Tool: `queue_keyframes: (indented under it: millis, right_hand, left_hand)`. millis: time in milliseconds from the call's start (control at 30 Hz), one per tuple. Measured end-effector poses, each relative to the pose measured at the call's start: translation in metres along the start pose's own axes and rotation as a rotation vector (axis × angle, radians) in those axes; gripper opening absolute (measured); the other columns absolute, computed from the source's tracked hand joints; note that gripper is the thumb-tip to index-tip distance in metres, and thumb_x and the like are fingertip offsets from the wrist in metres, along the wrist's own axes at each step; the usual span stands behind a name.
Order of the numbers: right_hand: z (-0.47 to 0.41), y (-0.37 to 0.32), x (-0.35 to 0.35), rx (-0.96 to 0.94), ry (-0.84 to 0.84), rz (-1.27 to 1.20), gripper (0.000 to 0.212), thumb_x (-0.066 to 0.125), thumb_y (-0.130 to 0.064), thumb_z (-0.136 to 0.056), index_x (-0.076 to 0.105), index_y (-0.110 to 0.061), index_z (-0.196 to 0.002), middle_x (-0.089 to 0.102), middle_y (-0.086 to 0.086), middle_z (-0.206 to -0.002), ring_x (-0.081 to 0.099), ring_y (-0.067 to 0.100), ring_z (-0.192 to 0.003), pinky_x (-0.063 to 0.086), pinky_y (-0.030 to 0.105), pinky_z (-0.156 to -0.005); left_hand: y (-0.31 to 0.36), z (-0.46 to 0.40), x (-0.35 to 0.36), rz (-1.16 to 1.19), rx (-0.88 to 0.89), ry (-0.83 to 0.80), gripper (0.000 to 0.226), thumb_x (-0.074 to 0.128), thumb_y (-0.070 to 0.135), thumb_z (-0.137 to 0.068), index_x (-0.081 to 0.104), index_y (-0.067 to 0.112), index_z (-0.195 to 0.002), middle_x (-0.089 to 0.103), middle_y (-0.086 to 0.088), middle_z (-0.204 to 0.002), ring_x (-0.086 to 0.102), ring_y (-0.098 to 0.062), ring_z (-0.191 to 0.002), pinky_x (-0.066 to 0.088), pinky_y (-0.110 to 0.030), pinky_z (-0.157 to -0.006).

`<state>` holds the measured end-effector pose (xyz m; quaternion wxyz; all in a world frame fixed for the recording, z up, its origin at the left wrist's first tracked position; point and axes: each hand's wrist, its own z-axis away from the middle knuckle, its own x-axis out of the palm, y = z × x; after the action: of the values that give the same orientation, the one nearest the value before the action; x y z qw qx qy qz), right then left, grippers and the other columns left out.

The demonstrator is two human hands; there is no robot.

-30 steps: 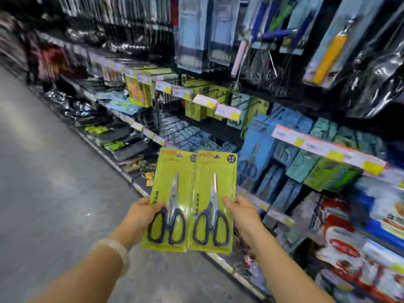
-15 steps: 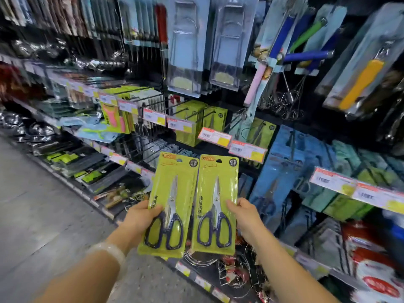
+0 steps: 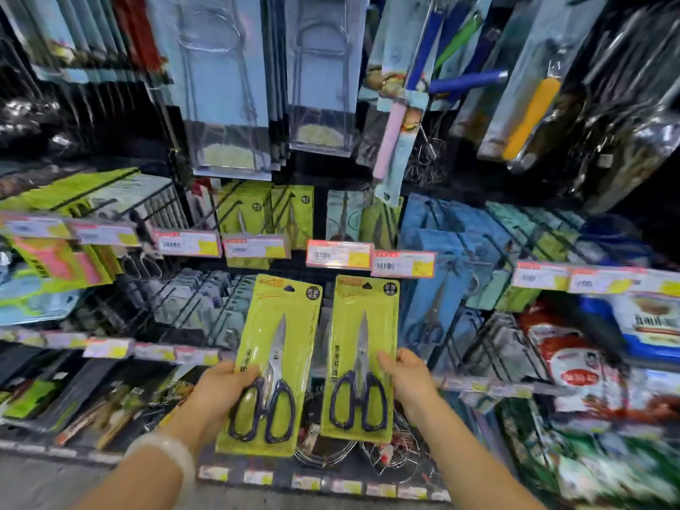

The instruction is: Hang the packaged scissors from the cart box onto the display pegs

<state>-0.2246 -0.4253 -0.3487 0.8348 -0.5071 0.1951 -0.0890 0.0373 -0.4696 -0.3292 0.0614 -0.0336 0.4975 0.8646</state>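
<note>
Two lime-green carded packs of dark-handled scissors, left one (image 3: 270, 366) and right one (image 3: 362, 357), held upright side by side before the shelving, neither hung yet; left hand (image 3: 220, 390) pinching the left pack's edge, right hand (image 3: 404, 380) gripping the right pack's edge; matching green packs (image 3: 266, 215) already on black wire pegs above, behind orange-and-yellow price tags (image 3: 338, 254); both hangings left to do; cart box out of view.

Bright store light; motion blur, wide-angle warp at edges.
</note>
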Motion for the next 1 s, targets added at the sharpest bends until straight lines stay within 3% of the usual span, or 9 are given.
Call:
queue_keyframes:
  millis: [167, 300, 400, 467, 567, 633, 833, 933, 1000]
  right_hand:
    - [0.003, -0.007, -0.001, 0.015, 0.059, -0.061, 0.029, 0.059, -0.029, -0.090, 0.055, -0.007, -0.109, 0.062, 0.010, -0.109, 0.058, 0.027, -0.102, 0.048, 0.042, -0.095]
    - [-0.001, -0.013, -0.005, -0.036, 0.050, -0.033, 0.016, 0.054, -0.026, -0.093, 0.049, -0.011, -0.087, 0.051, 0.005, -0.083, 0.047, 0.016, -0.076, 0.040, 0.025, -0.063]
    - [-0.008, -0.015, -0.003, -0.054, 0.045, 0.026, 0.034, 0.053, -0.025, -0.093, 0.051, 0.006, -0.105, 0.054, 0.018, -0.089, 0.049, 0.019, -0.082, 0.042, 0.025, -0.065]
    - [-0.009, -0.019, -0.001, -0.093, 0.048, 0.066, 0.039, 0.052, -0.024, -0.093, 0.048, 0.010, -0.113, 0.053, 0.020, -0.092, 0.054, 0.024, -0.083, 0.041, 0.024, -0.064]
    - [-0.012, -0.023, -0.002, -0.137, 0.080, 0.027, 0.034, 0.052, -0.026, -0.093, 0.048, 0.008, -0.097, 0.044, 0.027, -0.084, 0.043, 0.020, -0.070, 0.036, 0.029, -0.064]
    - [-0.016, -0.026, -0.007, -0.156, 0.123, -0.021, 0.023, 0.052, -0.024, -0.093, 0.047, -0.004, -0.083, 0.039, 0.012, -0.074, 0.038, 0.018, -0.069, 0.032, 0.031, -0.064]
    - [-0.026, -0.024, -0.025, -0.165, 0.174, -0.055, 0.021, 0.052, -0.025, -0.093, 0.046, -0.010, -0.079, 0.036, 0.004, -0.069, 0.034, 0.018, -0.064, 0.028, 0.030, -0.059]
    - [-0.029, -0.023, -0.028, -0.169, 0.141, -0.034, 0.021, 0.054, -0.025, -0.093, 0.048, -0.011, -0.078, 0.038, 0.004, -0.069, 0.037, 0.018, -0.065, 0.033, 0.030, -0.064]
    - [-0.027, -0.025, -0.027, -0.158, 0.125, -0.034, 0.020, 0.055, -0.025, -0.092, 0.049, -0.011, -0.079, 0.042, 0.005, -0.072, 0.040, 0.019, -0.068, 0.035, 0.030, -0.068]
  left_hand:
    - [0.002, -0.018, 0.000, -0.011, -0.004, -0.030, 0.007, 0.063, 0.012, -0.088, 0.066, 0.005, -0.090, 0.071, -0.017, -0.096, 0.065, -0.033, -0.096, 0.049, -0.046, -0.095]
    - [0.005, -0.023, 0.004, -0.009, -0.014, -0.054, 0.011, 0.065, 0.015, -0.087, 0.067, 0.006, -0.094, 0.070, -0.014, -0.102, 0.064, -0.029, -0.098, 0.050, -0.036, -0.089]
    - [0.010, -0.024, 0.005, -0.027, -0.020, -0.079, 0.022, 0.065, 0.021, -0.087, 0.067, 0.009, -0.106, 0.069, -0.011, -0.109, 0.062, -0.030, -0.104, 0.047, -0.042, -0.098]
    - [0.014, -0.022, 0.005, -0.041, -0.022, -0.090, 0.015, 0.063, 0.022, -0.089, 0.067, 0.014, -0.101, 0.069, -0.009, -0.109, 0.061, -0.029, -0.106, 0.044, -0.042, -0.102]
    - [0.016, -0.026, 0.004, -0.045, -0.036, -0.082, 0.014, 0.064, 0.024, -0.088, 0.065, 0.016, -0.100, 0.067, -0.007, -0.112, 0.059, -0.028, -0.108, 0.041, -0.040, -0.103]
    - [0.015, -0.031, 0.006, -0.065, -0.041, -0.080, 0.035, 0.066, 0.029, -0.085, 0.062, 0.014, -0.117, 0.063, -0.008, -0.124, 0.056, -0.030, -0.116, 0.037, -0.048, -0.108]
    - [0.026, -0.026, 0.026, -0.070, -0.004, -0.135, 0.044, 0.061, 0.026, -0.090, 0.051, 0.010, -0.130, 0.053, -0.008, -0.136, 0.046, -0.029, -0.128, 0.031, -0.045, -0.111]
    - [0.031, -0.026, 0.033, -0.058, 0.016, -0.133, 0.063, 0.060, 0.026, -0.090, 0.032, 0.006, -0.143, 0.035, -0.010, -0.150, 0.033, -0.030, -0.138, 0.024, -0.047, -0.114]
    - [0.034, -0.024, 0.036, -0.069, 0.035, -0.138, 0.058, 0.058, 0.023, -0.092, 0.034, 0.003, -0.141, 0.037, -0.012, -0.148, 0.035, -0.031, -0.136, 0.026, -0.045, -0.113]
